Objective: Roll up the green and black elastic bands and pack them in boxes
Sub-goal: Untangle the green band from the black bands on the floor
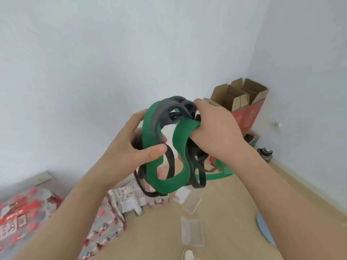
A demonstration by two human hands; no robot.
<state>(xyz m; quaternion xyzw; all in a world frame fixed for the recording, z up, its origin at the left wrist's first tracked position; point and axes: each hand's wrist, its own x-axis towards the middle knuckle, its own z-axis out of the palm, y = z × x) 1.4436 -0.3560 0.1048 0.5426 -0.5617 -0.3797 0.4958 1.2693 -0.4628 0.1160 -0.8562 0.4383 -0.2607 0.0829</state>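
Observation:
I hold a tangle of elastic bands up in front of me. A wide green band [170, 180] loops down between my hands, and thinner black bands [170, 162] hang through and around it. A grey-black band [167, 111] arches across the top. My left hand [131, 145] pinches a green strand between thumb and fingers. My right hand [214, 132] grips the bunched green and black bands at the upper right. Two clear plastic boxes lie open on the floor below: one [187, 200] near the bands, one [192, 233] closer to me.
Shrink-wrapped packs with red print [26, 209] sit on the floor at left. An open cardboard box [242, 102] stands in the room's corner, with a dark bottle [264, 153] by the right wall. A blue object [264, 231] lies at right. A shoe [188, 255] shows at the bottom.

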